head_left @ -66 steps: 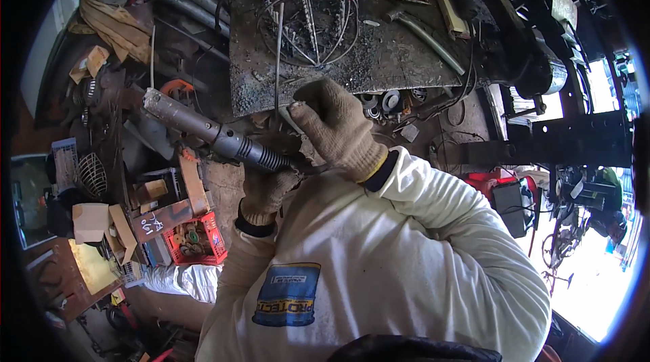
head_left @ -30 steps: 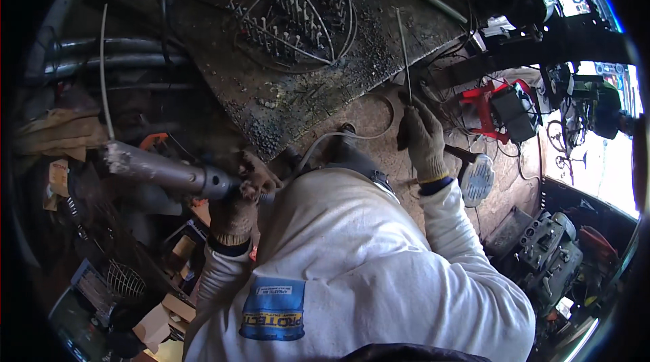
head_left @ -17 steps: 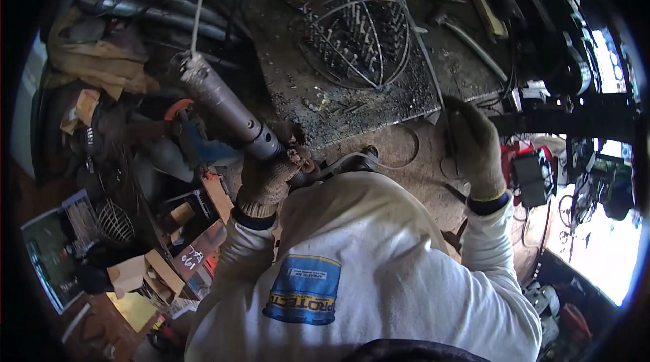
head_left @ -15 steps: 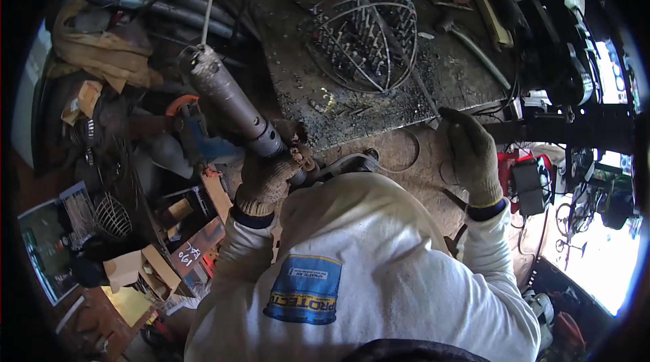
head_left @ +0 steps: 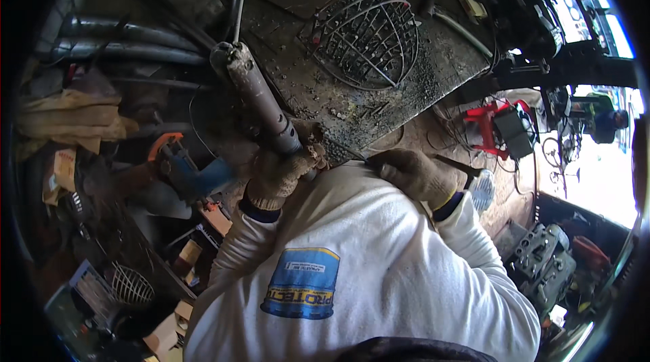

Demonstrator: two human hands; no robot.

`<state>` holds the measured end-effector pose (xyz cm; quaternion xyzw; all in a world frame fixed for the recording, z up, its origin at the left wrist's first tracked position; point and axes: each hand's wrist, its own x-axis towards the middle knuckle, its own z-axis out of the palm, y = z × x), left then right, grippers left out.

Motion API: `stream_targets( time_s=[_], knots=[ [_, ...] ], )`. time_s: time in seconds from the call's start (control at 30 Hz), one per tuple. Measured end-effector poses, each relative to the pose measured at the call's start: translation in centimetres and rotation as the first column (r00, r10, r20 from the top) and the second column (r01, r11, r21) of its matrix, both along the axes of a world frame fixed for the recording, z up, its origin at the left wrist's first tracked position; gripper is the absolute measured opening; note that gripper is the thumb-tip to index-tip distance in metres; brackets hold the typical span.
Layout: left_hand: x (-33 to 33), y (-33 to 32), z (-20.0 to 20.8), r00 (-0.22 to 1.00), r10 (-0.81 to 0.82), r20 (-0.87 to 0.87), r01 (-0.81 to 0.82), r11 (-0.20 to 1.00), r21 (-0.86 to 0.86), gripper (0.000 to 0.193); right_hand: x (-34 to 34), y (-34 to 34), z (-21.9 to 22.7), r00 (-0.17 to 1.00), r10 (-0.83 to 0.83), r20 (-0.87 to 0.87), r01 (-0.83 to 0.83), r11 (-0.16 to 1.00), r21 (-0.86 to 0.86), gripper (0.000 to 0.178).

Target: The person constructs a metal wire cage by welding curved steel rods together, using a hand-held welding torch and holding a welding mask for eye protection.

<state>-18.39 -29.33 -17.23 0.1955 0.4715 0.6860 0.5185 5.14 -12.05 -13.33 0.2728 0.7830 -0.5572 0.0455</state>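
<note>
Right hand (head_left: 413, 176) pulled in from the counter (head_left: 406, 84) edge, gloved fingers pinching a thin rod (head_left: 352, 153). Left hand (head_left: 281, 172) wraps my grimy cylindrical grinder (head_left: 257, 101), beside the scorched counter.

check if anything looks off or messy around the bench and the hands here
The metal bench top is strewn with dark grit and scraps beside the wire cage. The left hand grips a worn, crusted grinder; the right hand pinches a thin rod. Nothing looks spilled.
</note>
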Motion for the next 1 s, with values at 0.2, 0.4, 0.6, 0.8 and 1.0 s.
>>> stream_targets(
  time_s=[0.2, 0.4, 0.6, 0.8, 1.0],
  knots=[
    [-2.7, -1.5, -2.1, 0.994, -0.105, 0.027, 0.099, 0.982, 0.161, 0.038, -2.2, -0.8, -0.7, 0.935, 0.317, 0.162, -0.349, 0.904, 0.247, 0.023],
    [-4.0, -3.2, -2.3, 0.981, -0.157, 0.116, 0.130, 0.969, 0.209, 0.041, -2.4, -1.6, 2.9, 0.995, 0.069, 0.071, -0.081, 0.980, 0.183, 0.023],
    [-6.5, -4.7, -2.2, 0.949, -0.274, -0.158, 0.290, 0.953, 0.086, 0.039, 1.1, -0.3, 5.8, 0.967, -0.220, -0.126, 0.246, 0.933, 0.261, 0.029],
    [-7.1, -5.1, -1.4, 0.933, -0.323, -0.158, 0.343, 0.932, 0.118, 0.036, -1.1, 2.3, 11.9, 0.909, -0.403, -0.104, 0.392, 0.744, 0.541, 0.023],
    [-7.1, -7.2, -1.6, 0.951, -0.280, 0.132, 0.266, 0.957, 0.112, 0.054, -2.2, 3.2, 17.3, 0.960, -0.270, 0.074, 0.145, 0.703, 0.696, 0.023]
  ],
)
